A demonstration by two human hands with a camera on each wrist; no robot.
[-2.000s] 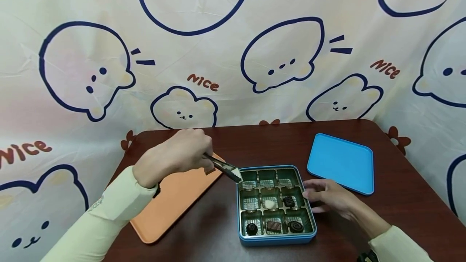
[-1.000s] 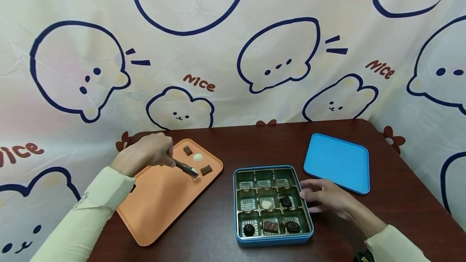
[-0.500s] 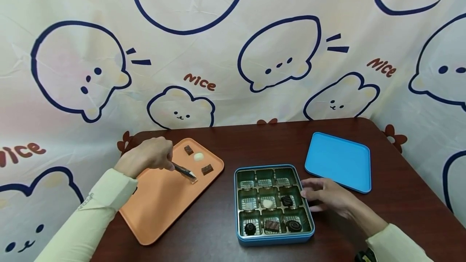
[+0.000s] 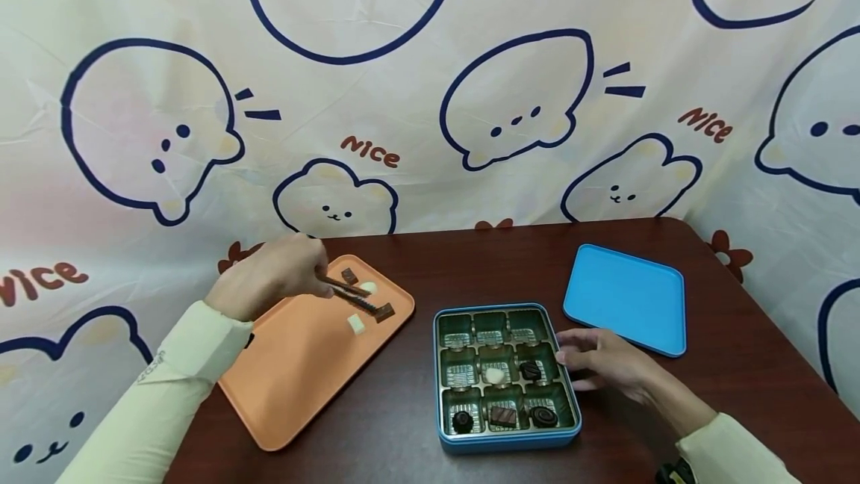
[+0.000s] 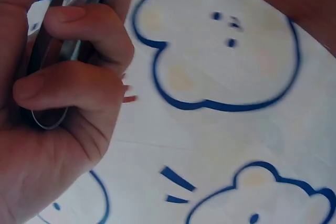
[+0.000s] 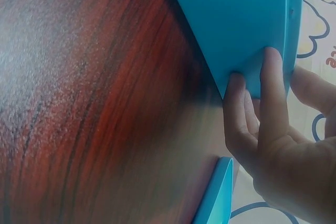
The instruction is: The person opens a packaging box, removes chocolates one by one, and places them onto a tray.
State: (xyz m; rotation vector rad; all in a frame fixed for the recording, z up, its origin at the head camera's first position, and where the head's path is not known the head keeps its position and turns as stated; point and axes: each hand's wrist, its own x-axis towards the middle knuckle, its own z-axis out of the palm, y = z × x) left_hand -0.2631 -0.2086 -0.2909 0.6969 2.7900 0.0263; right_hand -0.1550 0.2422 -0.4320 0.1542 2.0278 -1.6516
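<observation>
My left hand (image 4: 278, 275) grips metal tongs (image 5: 39, 51), fingers curled round their handle. The tongs' arms stand apart above the orange tray (image 4: 289, 394), one tip beside or touching a brown chocolate (image 4: 384, 312). A white square piece (image 4: 356, 324), a pale round piece (image 4: 368, 287) and another brown chocolate (image 4: 349, 275) lie there too. My right hand (image 4: 601, 361) rests straight fingertips on the side of the blue tin (image 6: 236, 19), thumb by its rim. Inside the tin's divided insert sit a white piece (image 4: 494, 376), dark chocolates (image 4: 543, 417) and a brown rectangular chocolate (image 4: 502, 416); the back row holds none.
A blue tray or lid (image 4: 628, 297) lies at the back right of the dark wooden table (image 4: 470, 267). Behind the table hangs a pale cloth (image 4: 416, 95) with cartoon drawings.
My left hand has moved from the tin's back left corner to the orange tray. A white square piece has been released there, and the tongs have moved on to the brown chocolate. My right hand stays put.
</observation>
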